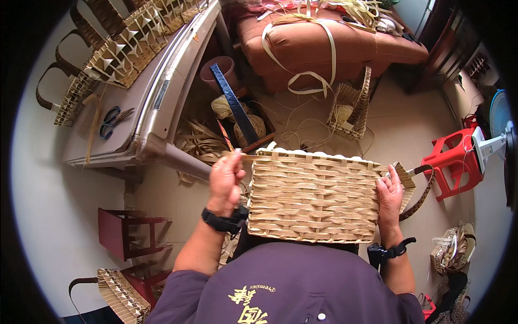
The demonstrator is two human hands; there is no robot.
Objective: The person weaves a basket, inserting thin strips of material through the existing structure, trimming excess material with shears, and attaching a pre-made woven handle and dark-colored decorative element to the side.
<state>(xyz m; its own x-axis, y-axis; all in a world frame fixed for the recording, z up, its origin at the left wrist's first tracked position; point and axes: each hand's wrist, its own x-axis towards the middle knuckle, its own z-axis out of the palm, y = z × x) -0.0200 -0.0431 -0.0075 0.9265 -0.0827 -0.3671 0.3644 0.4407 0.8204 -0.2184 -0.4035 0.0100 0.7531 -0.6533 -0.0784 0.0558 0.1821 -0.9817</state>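
Lying crosswise mid-frame, the basket [315, 197] separates left hand [225, 181], pinching a strip [256, 157], from right hand [389, 195], gripping the basket.

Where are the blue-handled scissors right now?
In the head view, the scissors lie on the table at the upper left, beside a thin tan strip and near the woven bags.

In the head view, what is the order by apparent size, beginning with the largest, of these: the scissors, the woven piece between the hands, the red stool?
1. Woven piece
2. Red stool
3. Scissors
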